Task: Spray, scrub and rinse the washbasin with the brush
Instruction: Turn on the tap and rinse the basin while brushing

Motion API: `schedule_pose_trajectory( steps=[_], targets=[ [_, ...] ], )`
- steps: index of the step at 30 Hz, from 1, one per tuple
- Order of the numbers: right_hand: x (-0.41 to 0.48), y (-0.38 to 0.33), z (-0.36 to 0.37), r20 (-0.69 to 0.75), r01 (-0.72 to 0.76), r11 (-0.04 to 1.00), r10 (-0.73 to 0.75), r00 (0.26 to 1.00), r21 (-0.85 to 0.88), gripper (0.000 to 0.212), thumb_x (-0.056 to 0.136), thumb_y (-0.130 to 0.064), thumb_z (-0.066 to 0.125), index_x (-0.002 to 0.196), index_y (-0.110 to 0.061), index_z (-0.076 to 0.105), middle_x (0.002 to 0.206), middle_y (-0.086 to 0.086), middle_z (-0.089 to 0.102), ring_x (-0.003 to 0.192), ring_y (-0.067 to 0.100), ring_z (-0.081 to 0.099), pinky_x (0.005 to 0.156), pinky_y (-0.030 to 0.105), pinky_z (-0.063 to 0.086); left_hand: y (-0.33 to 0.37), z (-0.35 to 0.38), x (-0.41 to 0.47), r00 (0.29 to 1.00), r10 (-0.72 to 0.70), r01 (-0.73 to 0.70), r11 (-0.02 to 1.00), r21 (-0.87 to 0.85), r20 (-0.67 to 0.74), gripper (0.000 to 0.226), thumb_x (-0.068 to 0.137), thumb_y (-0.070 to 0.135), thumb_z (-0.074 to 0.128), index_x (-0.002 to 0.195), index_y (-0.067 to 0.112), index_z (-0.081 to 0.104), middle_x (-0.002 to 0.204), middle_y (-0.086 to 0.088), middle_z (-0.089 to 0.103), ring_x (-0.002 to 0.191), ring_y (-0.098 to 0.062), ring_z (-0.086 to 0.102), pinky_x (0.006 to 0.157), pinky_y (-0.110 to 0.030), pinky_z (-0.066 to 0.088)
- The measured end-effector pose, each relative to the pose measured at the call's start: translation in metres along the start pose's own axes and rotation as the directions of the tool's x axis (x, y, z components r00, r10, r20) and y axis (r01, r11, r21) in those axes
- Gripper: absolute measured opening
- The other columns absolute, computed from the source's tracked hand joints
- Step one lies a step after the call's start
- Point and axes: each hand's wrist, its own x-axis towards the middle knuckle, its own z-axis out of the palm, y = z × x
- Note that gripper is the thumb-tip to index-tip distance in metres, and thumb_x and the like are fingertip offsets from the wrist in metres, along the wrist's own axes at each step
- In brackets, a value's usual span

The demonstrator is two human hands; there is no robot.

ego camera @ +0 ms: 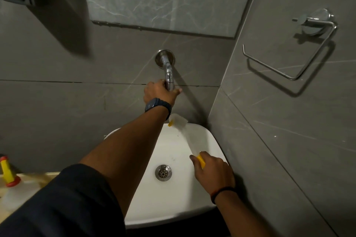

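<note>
While the spray bottle (10, 183) stands left of the basin (177, 202), the left hand (159, 92) grips the tap (169, 79) above its back rim, and the right hand (213, 171) clasps the brush (185, 131) (bristles blurred) along the basin's right edge, close to the side wall (289, 140).
</note>
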Motion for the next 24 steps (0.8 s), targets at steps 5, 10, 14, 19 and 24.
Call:
schedule_pose_trajectory(
  steps=[5,10,14,19,24],
  targets=[
    [0.0,-0.004,0.002,0.014,-0.032,0.999,0.032,0.999,0.004,0.039,0.089,-0.056,0.044,0.082,-0.02,0.058,0.076,0.009,0.071,0.071,0.036,0.064,0.053,0.031,0.03,-0.052,-0.008,-0.019,0.999,0.029,-0.033,0.993,0.113,0.042,0.102,0.059,0.08,0.06,0.142,0.027,0.033,0.137,-0.013,0.038,0.126,-0.034,0.038,0.097,-0.052,0.042],
    [0.005,-0.01,0.003,0.01,-0.062,0.997,0.061,0.998,0.039,0.037,0.088,-0.054,0.046,0.078,-0.019,0.058,0.076,0.01,0.071,0.073,0.039,0.063,0.055,0.034,0.033,-0.084,-0.023,-0.025,0.998,0.062,-0.066,0.983,0.174,0.029,0.088,0.07,0.074,0.058,0.14,0.025,0.039,0.142,-0.014,0.038,0.13,-0.034,0.035,0.1,-0.05,0.039],
    [0.006,-0.014,0.008,0.044,-0.071,0.996,0.069,0.997,0.047,0.039,0.088,-0.055,0.046,0.072,-0.019,0.052,0.074,0.009,0.07,0.071,0.04,0.062,0.054,0.034,0.033,-0.091,-0.029,-0.024,0.995,0.083,-0.094,0.967,0.235,0.055,0.084,0.073,0.071,0.056,0.141,0.025,0.036,0.145,-0.014,0.037,0.131,-0.035,0.035,0.102,-0.05,0.038],
    [0.002,-0.013,0.015,0.078,-0.079,0.995,0.075,0.994,0.055,0.04,0.087,-0.056,0.045,0.064,-0.024,0.042,0.069,0.007,0.069,0.066,0.034,0.062,0.053,0.031,0.032,-0.102,-0.03,-0.027,0.986,0.125,-0.155,0.934,0.321,0.112,0.083,0.074,0.07,0.056,0.141,0.025,0.037,0.145,-0.014,0.038,0.132,-0.034,0.035,0.105,-0.05,0.038],
    [-0.003,-0.014,0.021,0.064,-0.098,0.992,0.094,0.994,0.077,0.04,0.088,-0.056,0.046,0.064,-0.024,0.042,0.067,0.008,0.068,0.065,0.034,0.062,0.051,0.031,0.037,-0.119,-0.033,-0.036,0.973,0.13,-0.198,0.893,0.403,0.19,0.081,0.075,0.071,0.054,0.14,0.026,0.037,0.146,-0.011,0.037,0.131,-0.032,0.036,0.102,-0.046,0.037]
  ],
)
